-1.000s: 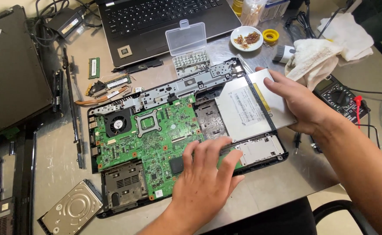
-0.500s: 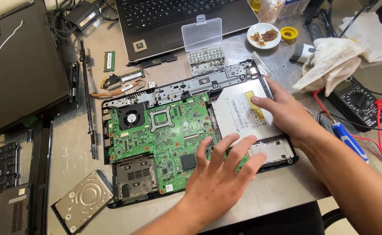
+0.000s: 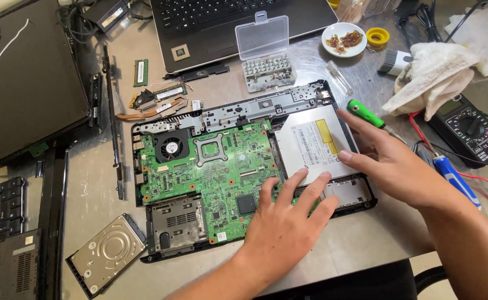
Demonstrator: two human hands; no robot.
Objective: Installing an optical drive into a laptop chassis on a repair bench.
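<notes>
An opened laptop base (image 3: 255,108) lies in the middle of the table with its green motherboard (image 3: 205,172) and small black fan (image 3: 171,148) exposed. A silver optical drive (image 3: 310,145) with a yellow label sits in the bay at the base's right side. My left hand (image 3: 288,222) lies flat, fingers spread, on the lower right of the motherboard and the drive's near edge. My right hand (image 3: 388,161) presses its fingers against the drive's right side. Neither hand grips anything.
A green-handled screwdriver (image 3: 366,114) and a blue-handled one (image 3: 452,178) lie right of the base, near a multimeter (image 3: 466,130) with red leads and a white rag (image 3: 430,75). A bit case (image 3: 266,69), another laptop (image 3: 227,22), a hard drive (image 3: 107,253) and loose parts surround it.
The view has shifted so the base sits more central. My right hand slid from on top of the drive to its right edge; my left hand stays on the board.
</notes>
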